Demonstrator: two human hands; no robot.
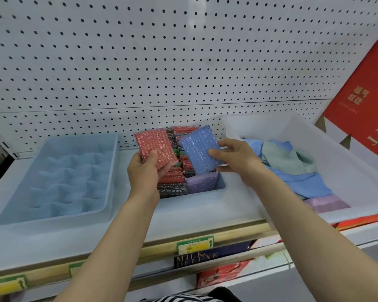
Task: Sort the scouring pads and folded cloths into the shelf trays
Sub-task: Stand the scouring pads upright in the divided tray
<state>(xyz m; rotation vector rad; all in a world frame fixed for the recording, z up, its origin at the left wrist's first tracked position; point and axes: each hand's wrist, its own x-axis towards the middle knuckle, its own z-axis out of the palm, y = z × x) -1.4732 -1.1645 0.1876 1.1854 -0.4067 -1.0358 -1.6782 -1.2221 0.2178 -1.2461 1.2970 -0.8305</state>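
Now left hand (143, 171) grips red pad (155, 147), right hand (238, 159) blue pad (200, 149).

Empty tray (109, 171) left, pad-filled tray (222, 185) centre (hands above), cloth bin (327, 153) right, pegboard (162, 62) behind

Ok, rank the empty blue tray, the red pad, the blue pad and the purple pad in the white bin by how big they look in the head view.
1. Empty blue tray, clearly largest.
2. Red pad and blue pad: look alike, unranked.
3. Purple pad in the white bin: partly hidden by cloths, unsure.
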